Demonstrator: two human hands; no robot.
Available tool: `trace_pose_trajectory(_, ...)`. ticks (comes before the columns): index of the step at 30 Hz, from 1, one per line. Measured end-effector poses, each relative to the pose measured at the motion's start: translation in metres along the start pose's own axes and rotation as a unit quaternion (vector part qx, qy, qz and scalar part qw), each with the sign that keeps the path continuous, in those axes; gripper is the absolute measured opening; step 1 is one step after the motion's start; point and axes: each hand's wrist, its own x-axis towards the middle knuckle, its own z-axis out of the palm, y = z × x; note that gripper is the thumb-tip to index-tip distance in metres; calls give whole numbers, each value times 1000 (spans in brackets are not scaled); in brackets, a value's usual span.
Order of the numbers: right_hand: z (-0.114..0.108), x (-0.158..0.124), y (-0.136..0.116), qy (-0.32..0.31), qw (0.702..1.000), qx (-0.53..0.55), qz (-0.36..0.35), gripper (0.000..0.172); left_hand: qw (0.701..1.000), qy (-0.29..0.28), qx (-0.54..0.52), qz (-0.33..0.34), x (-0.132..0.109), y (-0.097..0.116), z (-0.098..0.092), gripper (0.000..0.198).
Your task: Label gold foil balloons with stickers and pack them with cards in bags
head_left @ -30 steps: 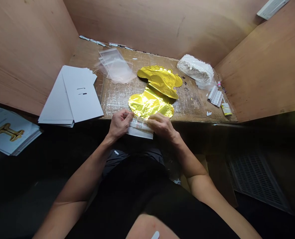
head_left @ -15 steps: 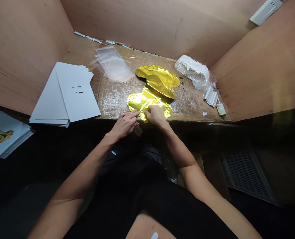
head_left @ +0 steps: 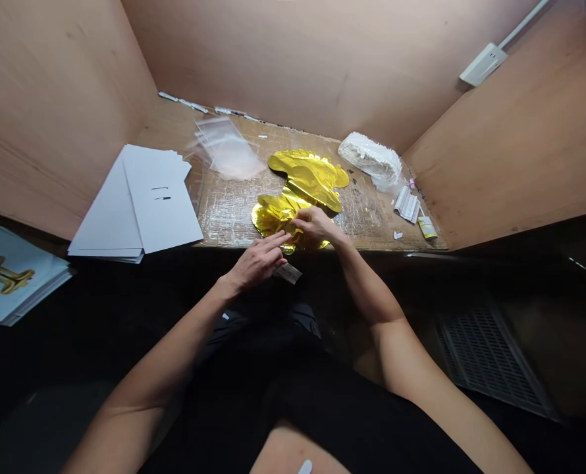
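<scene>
Gold foil balloon (head_left: 279,216) gathered narrow between right-hand fingers (head_left: 303,220), with left-hand fingers (head_left: 276,245) open, slightly spread, just beside it; folded printed label (head_left: 288,273) at 6 o'clock, clear zip bags (head_left: 226,150) at 11 o'clock on the wooden bench (head_left: 372,242); foil-folding apparently in hand, calling for an even pinch.

Foil balloon (head_left: 305,179): thin gold metallic foil, mirror-glossy, creased and crinkled.
Bags (head_left: 226,150): clear thin plastic, smooth with a soft shine.
Sheets (head_left: 159,204): white paper or card, smooth and matt.
Desk top (head_left: 228,214): brown cardboard under shiny clear tape, rough and wrinkled.
Side panels (head_left: 51,118): smooth, pale wood, faintly satin.
Shirt (head_left: 322,408): black cloth, matt.
</scene>
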Motion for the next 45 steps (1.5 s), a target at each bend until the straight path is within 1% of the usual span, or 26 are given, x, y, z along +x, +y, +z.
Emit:
trace_pose_trajectory(3,-52,21,3,-40,997,67,3,30,999,-31,-15,-29,8,-1,7,28)
trace_pose_trajectory(4,-74,28,6,-17,998,48,25,30,998,-35,-30,-39,10,-2,8,27)
trace_pose_trajectory(5,-96,34,10,42,997,5,60,33,997,-32,-54,-51,12,-4,7,26)
trace_pose_trajectory(6,-116,38,13,132,985,-53,102,37,993,-20,-88,-69,13,-4,6,25)
trace_pose_trajectory(8,-141,40,16,301,929,-145,158,43,975,31,-178,-127,13,-5,-2,29)
trace_pose_trajectory(9,-144,37,15,351,906,-170,165,41,958,67,-224,-165,13,-4,-8,34)
trace_pose_trajectory(10,-139,32,13,357,905,-175,153,37,938,106,-263,-201,12,-4,-14,39)
trace_pose_trajectory(11,-127,24,8,319,926,-161,122,31,917,144,-292,-232,11,-4,-20,45)
trace_pose_trajectory(12,-109,13,2,261,952,-137,83,26,899,175,-310,-254,10,-4,-26,48)
trace_pose_trajectory(13,-87,1,-4,165,982,-90,24,26,887,200,-319,-268,9,-5,-31,51)
trace_pose_trajectory(14,-64,-12,-9,59,997,-30,-39,28,878,217,-324,-278,8,-6,-36,52)
trace_pose_trajectory(15,-41,-26,-14,-4,996,20,-85,29,871,227,-330,-285,7,-7,-39,54)
trace_pose_trajectory(16,-20,-38,-17,-23,991,50,-119,29,864,229,-340,-292,6,-8,-41,55)
trace_pose_trajectory(18,10,-57,-19,19,986,60,-157,27,852,223,-364,-303,6,-10,-43,57)
trace_pose_trajectory(20,24,-67,-17,82,980,27,-180,28,842,220,-381,-311,6,-10,-43,59)
trace_pose_trajectory(22,28,-72,-14,105,974,-21,-200,31,835,222,-391,-317,8,-9,-42,59)
trace_pose_trajectory(25,27,-76,-13,88,965,-99,-228,31,827,219,-401,-328,8,-6,-42,59)
trace_pose_trajectory(28,26,-79,-19,107,957,-83,-255,27,830,218,-388,-336,3,-7,-42,57)
trace_pose_trajectory(30,24,-76,-22,168,957,14,-238,26,854,211,-339,-335,-2,-10,-41,51)
trace_pose_trajectory(32,21,-65,-20,206,954,110,-185,24,908,181,-244,-287,-7,-14,-37,41)
trace_pose_trajectory(34,19,-47,-15,182,965,139,-128,21,967,116,-133,-185,-8,-18,-30,31)
trace_pose_trajectory(35,21,-38,-13,151,975,124,-102,20,985,76,-83,-132,-8,-20,-26,28)
trace_pose_trajectory(37,28,-20,-10,82,994,49,-52,16,998,8,-7,-63,-6,-23,-18,25)
trace_pose_trajectory(39,37,-11,-12,39,997,-61,-12,14,998,-24,43,-46,-4,-24,-12,24)
trace_pose_trajectory(41,43,-9,-17,24,985,-172,15,15,997,-33,65,-40,-3,-24,-10,24)
trace_pose_trajectory(45,36,-15,-23,39,949,-299,93,38,995,-35,82,-36,-3,-22,-12,23)
